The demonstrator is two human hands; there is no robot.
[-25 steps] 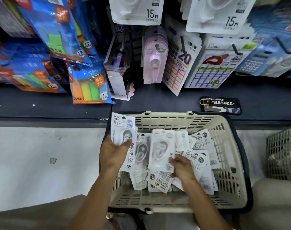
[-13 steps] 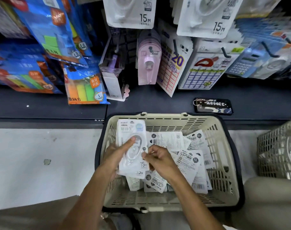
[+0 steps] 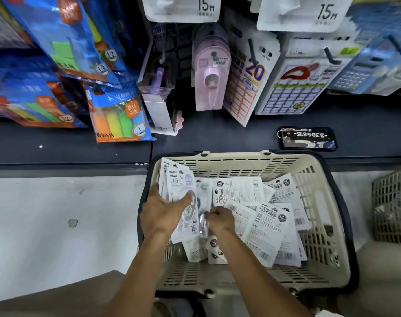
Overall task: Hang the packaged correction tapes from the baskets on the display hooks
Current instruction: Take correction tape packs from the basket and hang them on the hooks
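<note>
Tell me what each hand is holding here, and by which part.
The left hand grips a stack of packaged correction tapes around its lower middle, thumb across the front. The right hand pinches the stack's lower right edge, above the basket.

Both my forearms reach forward and up from the bottom of the view, bare to the elbow, converging toward the middle. My left hand (image 3: 164, 213) sits back-up, wrist straight, fingers curled under and thumb laid across the front of a small stack of packaged correction tapes (image 3: 183, 202), which it grips. My right hand (image 3: 220, 221) lies just beside it, back toward me, its fingers bent and pinching the edge of another pack at the stack's right side; that spot is blurred, so I can't tell the exact finger placement. The two hands nearly touch.
</note>
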